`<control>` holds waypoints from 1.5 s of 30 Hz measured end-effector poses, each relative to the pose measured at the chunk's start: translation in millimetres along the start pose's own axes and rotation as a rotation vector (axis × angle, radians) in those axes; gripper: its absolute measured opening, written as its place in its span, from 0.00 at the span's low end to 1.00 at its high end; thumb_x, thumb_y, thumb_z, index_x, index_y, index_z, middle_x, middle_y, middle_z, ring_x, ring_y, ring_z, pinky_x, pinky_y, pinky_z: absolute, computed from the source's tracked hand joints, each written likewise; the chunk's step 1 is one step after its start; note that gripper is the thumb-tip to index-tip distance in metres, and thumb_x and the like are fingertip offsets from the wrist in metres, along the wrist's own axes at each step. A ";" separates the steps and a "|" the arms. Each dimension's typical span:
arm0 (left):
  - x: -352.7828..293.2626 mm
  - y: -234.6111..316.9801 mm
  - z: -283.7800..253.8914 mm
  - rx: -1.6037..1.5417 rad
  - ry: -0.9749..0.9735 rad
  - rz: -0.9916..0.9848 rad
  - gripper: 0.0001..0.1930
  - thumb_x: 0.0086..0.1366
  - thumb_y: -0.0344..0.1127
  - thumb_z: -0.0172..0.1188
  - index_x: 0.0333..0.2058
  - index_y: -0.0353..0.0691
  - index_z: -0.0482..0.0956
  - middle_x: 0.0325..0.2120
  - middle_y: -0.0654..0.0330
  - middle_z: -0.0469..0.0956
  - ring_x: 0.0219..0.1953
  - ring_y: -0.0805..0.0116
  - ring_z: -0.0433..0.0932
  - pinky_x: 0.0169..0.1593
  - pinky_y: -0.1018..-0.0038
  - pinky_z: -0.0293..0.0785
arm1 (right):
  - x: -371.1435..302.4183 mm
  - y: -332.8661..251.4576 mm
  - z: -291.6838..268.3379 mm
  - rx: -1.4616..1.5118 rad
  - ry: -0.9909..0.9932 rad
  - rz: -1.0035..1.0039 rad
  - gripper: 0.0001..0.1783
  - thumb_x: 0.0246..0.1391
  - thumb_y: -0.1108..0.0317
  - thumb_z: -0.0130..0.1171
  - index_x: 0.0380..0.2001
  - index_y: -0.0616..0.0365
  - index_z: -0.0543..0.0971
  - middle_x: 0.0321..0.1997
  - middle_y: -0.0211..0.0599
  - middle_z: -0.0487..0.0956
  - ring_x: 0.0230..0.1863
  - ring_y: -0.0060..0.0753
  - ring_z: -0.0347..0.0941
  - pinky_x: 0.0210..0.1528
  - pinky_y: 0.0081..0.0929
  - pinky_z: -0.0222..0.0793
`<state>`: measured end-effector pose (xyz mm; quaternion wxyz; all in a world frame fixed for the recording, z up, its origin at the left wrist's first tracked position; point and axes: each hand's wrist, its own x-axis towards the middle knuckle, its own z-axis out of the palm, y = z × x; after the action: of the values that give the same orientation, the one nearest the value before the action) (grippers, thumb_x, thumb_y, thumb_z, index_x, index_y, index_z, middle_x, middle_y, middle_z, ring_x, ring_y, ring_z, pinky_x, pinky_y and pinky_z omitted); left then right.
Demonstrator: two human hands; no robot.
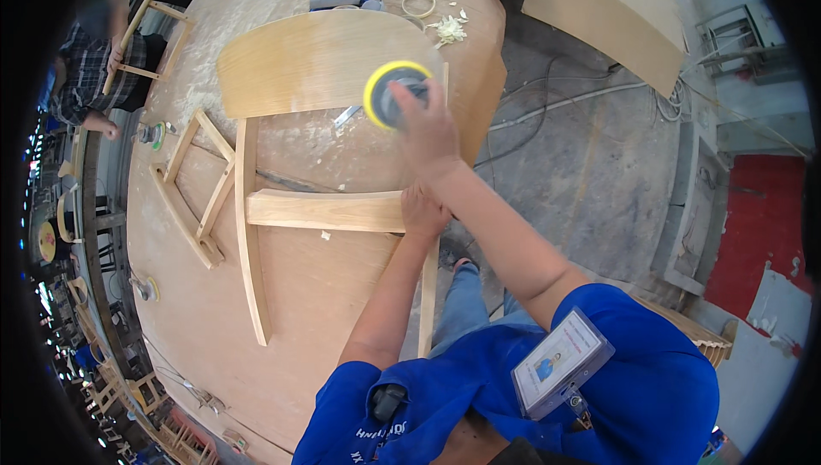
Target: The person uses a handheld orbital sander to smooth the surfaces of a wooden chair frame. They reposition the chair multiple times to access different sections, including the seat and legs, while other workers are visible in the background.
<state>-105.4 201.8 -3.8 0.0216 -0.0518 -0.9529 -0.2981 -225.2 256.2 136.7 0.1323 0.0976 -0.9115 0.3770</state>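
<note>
Right hand (430,133) wrapped round the sander (384,108), yellow rim tilted to view; it's at the right end of the panel (308,63). Blur there, can't tell if the pad touches wood. Left hand (422,211) curled round the right end of the rail (329,211), fingers partly hidden. Chair frame lies on the table (321,298): panel far, left post (247,234) across the middle, right post (429,294) near the right edge.

To sand well, probably: pad flat, light even pressure, long overlapping passes along the grain; don't dwell or tip at the panel's end, corners would round off. Left hand should pin the frame, clear of the pad.

Edges: table's right side drops off close by the right post; can't tell if that post overhangs. Beyond is floor with a cable (547,114). Far side is tight: tape ring (418,5), shavings (450,30). Left, a small frame (224,187) sits just beside the left post. More room toward the near left.
</note>
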 end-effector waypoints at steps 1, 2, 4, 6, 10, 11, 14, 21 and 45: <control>1.0 2.3 -2.5 0.021 -0.013 -0.018 0.33 0.53 0.43 0.63 0.55 0.34 0.65 0.43 0.47 0.73 0.47 0.49 0.73 0.51 0.57 0.65 | 0.4 9.4 -3.8 0.036 0.036 -0.020 0.39 0.42 0.75 0.63 0.59 0.31 0.69 0.61 0.54 0.62 0.52 0.60 0.71 0.53 0.45 0.71; 2.1 4.3 -4.4 0.015 0.022 -0.010 0.34 0.52 0.42 0.62 0.55 0.33 0.64 0.43 0.47 0.73 0.47 0.48 0.73 0.51 0.57 0.65 | 2.4 18.3 -7.4 0.055 0.036 -0.015 0.40 0.41 0.75 0.65 0.59 0.32 0.69 0.60 0.55 0.63 0.53 0.60 0.70 0.53 0.45 0.71; 1.7 7.8 -6.9 0.012 0.030 -0.034 0.35 0.52 0.41 0.62 0.56 0.30 0.62 0.41 0.46 0.73 0.46 0.47 0.73 0.50 0.56 0.65 | 3.8 32.6 -12.0 0.101 0.071 0.006 0.41 0.39 0.76 0.67 0.59 0.36 0.69 0.58 0.53 0.64 0.54 0.58 0.69 0.53 0.43 0.70; 1.8 10.5 -9.4 0.047 0.003 -0.053 0.35 0.52 0.40 0.62 0.56 0.31 0.61 0.40 0.46 0.73 0.45 0.48 0.73 0.49 0.56 0.65 | 5.4 45.1 -14.5 0.167 0.155 0.001 0.40 0.38 0.76 0.69 0.58 0.41 0.70 0.56 0.47 0.65 0.54 0.55 0.69 0.52 0.42 0.70; 2.9 13.2 -14.4 0.031 -0.058 -0.081 0.35 0.52 0.38 0.62 0.56 0.30 0.60 0.40 0.47 0.72 0.45 0.48 0.72 0.49 0.56 0.65 | 11.2 70.9 -23.5 0.302 0.127 0.057 0.40 0.40 0.75 0.70 0.59 0.45 0.67 0.55 0.49 0.65 0.55 0.55 0.66 0.57 0.42 0.67; 2.8 13.7 -14.7 0.036 -0.068 -0.086 0.35 0.52 0.38 0.62 0.56 0.29 0.60 0.40 0.47 0.72 0.45 0.48 0.72 0.48 0.56 0.65 | 13.6 73.4 -25.0 0.276 0.123 0.073 0.40 0.40 0.75 0.70 0.59 0.48 0.67 0.54 0.48 0.65 0.55 0.53 0.65 0.58 0.40 0.65; 3.5 12.9 -12.9 0.054 -0.031 -0.071 0.35 0.52 0.38 0.62 0.56 0.28 0.60 0.40 0.47 0.72 0.44 0.48 0.72 0.48 0.56 0.65 | 21.9 63.6 -28.0 0.244 0.144 0.027 0.42 0.39 0.76 0.70 0.60 0.44 0.67 0.55 0.48 0.64 0.54 0.54 0.68 0.55 0.42 0.68; -0.6 8.5 -4.8 0.012 0.037 -0.062 0.35 0.51 0.38 0.62 0.56 0.28 0.61 0.41 0.46 0.72 0.45 0.48 0.72 0.49 0.56 0.65 | 70.3 -46.0 -8.2 -0.181 -0.129 -0.215 0.37 0.49 0.78 0.58 0.60 0.28 0.68 0.58 0.47 0.64 0.48 0.53 0.74 0.47 0.44 0.74; 13.3 -36.2 -24.7 0.232 0.463 -0.559 0.27 0.61 0.48 0.58 0.52 0.34 0.71 0.56 0.42 0.68 0.64 0.37 0.59 0.67 0.50 0.53 | 165.8 -95.6 -14.1 -0.475 -0.818 -0.986 0.38 0.52 0.78 0.51 0.64 0.28 0.65 0.62 0.52 0.61 0.47 0.57 0.77 0.49 0.41 0.75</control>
<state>-122.4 159.3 -3.0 0.1596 0.2818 -0.9276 -0.1864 -353.2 186.7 261.8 -0.0487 0.6042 -0.7953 -0.0045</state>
